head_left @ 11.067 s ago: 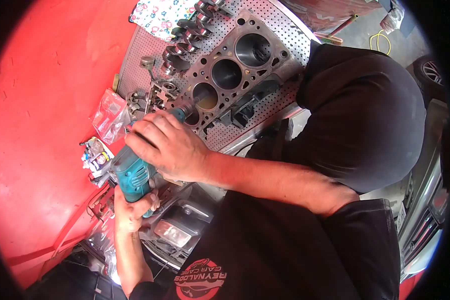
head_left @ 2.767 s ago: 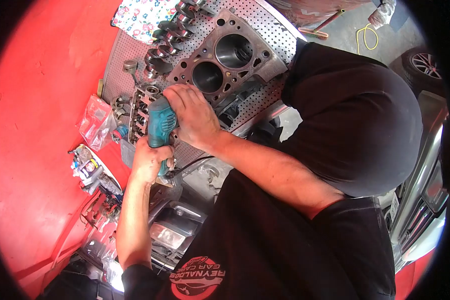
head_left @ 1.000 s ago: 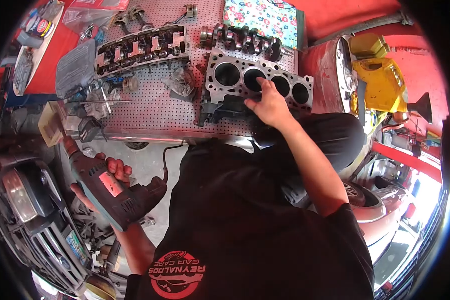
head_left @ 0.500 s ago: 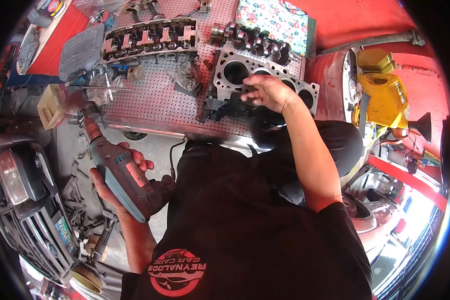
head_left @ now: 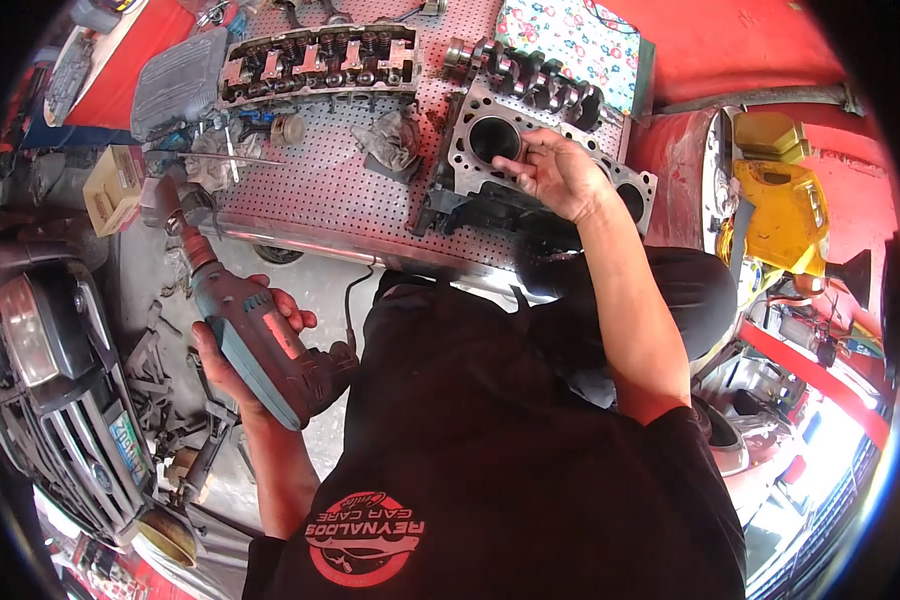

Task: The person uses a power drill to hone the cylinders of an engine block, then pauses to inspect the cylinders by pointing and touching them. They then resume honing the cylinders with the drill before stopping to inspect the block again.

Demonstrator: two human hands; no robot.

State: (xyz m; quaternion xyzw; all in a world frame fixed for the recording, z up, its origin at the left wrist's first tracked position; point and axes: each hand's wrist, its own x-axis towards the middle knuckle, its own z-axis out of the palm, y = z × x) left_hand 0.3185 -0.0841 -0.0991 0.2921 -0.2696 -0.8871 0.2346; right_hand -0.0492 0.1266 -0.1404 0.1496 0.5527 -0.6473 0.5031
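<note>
Left hand (head_left: 224,368): fingers clamped around corded power drill (head_left: 270,345), before the desk (head_left: 315,205). Right hand (head_left: 567,178): fingers loosely curled, parted, over engine block (head_left: 480,181) at its leftmost bores; contact unclear. Alongside block: crankshaft (head_left: 540,82). Farther left: cylinder head (head_left: 320,66).

A crankshaft (head_left: 535,78) is lying behind the engine block (head_left: 490,175) on the counter (head_left: 330,190), a cylinder head (head_left: 320,65) sitting left.

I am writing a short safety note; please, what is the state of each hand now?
Left hand: closed around the power drill.
Right hand: open, fingers bent, over the engine block, nothing visible in the grip.
</note>
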